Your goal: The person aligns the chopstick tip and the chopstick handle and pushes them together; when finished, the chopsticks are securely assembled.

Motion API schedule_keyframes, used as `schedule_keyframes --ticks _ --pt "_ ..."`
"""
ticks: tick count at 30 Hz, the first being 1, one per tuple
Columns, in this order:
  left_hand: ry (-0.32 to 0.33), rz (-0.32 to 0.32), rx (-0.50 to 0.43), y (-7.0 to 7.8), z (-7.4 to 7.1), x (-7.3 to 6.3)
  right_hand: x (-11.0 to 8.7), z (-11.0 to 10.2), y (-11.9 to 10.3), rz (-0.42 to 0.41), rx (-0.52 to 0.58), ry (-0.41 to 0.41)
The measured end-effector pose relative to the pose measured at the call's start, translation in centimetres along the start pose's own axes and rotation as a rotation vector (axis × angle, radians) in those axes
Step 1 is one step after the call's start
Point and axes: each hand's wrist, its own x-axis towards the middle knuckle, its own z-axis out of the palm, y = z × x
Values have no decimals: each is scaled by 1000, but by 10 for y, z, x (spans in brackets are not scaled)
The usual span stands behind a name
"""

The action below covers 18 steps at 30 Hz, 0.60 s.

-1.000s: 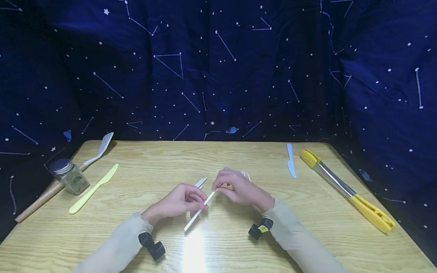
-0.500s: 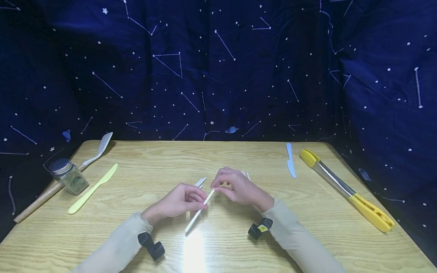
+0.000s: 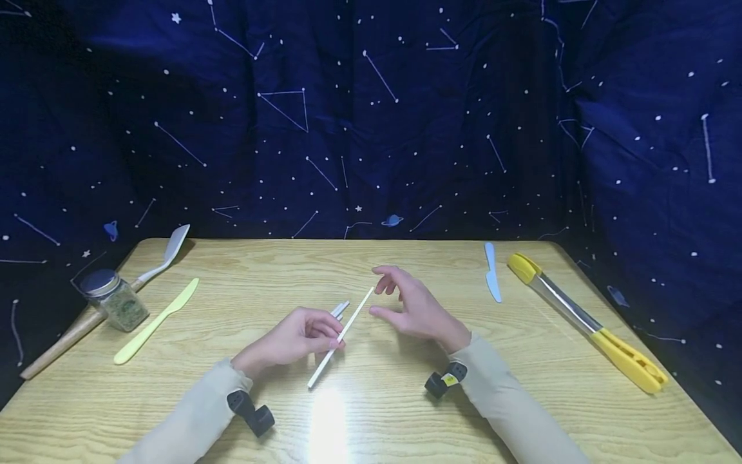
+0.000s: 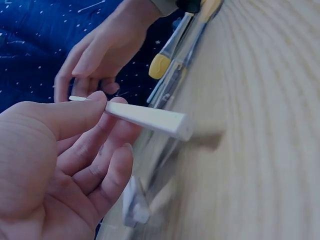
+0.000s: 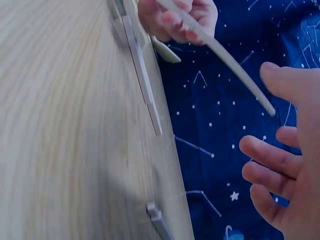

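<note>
Spatula: the spatula (image 3: 65,345) lies at the far left of the frame, pale blade pointing up and away, wooden handle running down toward the left edge of the worktop (image 3: 261,277).
Jar: a clear jar (image 3: 124,306) with a dark lid, greenish contents inside, sits at the left, overlapping the spatula's handle from where I stand.
Yellow knife: the yellow knife (image 3: 156,322) lies slantwise just right of the jar, blade end uppermost.
Left hand: the left hand (image 3: 295,338), lower centre, has its grip on one chopstick, pinched between thumb and fingers.
Chopstick: the held chopstick (image 3: 355,316) slants across the centre, thick end at lower left, thin end at upper right, raised above the wood.
Loose sticks: pale sticks (image 3: 341,309) lie on the worktop behind the left hand, partly hidden by it; another pale stick (image 5: 160,222) shows at the bottom of the right wrist view.
Right hand: the right hand (image 3: 417,309), right of centre, has a released grip, fingers and thumb apart, near the thin tip without touching it.
Blue knife: the blue knife (image 3: 491,274) lies at upper right on the worktop.
Tongs: yellow-and-metal tongs (image 3: 568,303) lie diagonally at the far right.
Curtain: a dark blue curtain (image 3: 371,161) with stars and constellations fills the upper frame.
</note>
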Motion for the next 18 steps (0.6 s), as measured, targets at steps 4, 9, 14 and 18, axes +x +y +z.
schedule_keyframes --ticks 4,9,14,18 --pt "38 -22 -5 0 -5 -1 -1 -1 5 38 -21 56" --pt "90 -22 15 -4 -15 -1 -2 -1 10 66 -61 85" --pt "155 -33 44 -8 -29 -4 -3 -1 14 104 -112 48" --pt "224 -70 43 -9 -41 -8 -4 -2 14 135 -113 -1"
